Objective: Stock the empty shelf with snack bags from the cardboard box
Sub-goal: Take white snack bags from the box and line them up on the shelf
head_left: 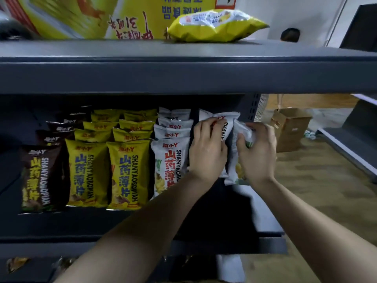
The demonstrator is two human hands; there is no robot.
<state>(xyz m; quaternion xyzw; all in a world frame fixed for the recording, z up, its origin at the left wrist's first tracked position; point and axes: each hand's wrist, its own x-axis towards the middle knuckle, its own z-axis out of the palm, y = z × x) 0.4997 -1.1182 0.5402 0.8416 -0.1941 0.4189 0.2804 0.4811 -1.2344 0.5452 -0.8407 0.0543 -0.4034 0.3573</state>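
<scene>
Head view: both hands are working at the right end of the dark shelf (pixel 142 223), just right of the white bag row (pixel 170 160). Left hand (pixel 208 148) is curling its fingers over the front of an upright white snack bag (pixel 223 124), holding it in place. Right hand (pixel 256 152) is gripping a second white bag (pixel 242 135), touching the first and twisted partly edge-on. Left of the white row, yellow bags (pixel 126 172) and brown bags (pixel 41 176) are standing in rows. One yellow bag (pixel 214 25) is lying on the shelf above. A cardboard box (pixel 290 127) is sitting on the floor, well right of the shelf. Judging by the crinkled film, these bags are looking light, air-filled, slippery and crushable; better taking them by the sealed top edge or flat sides, not squeezing the middle.
</scene>
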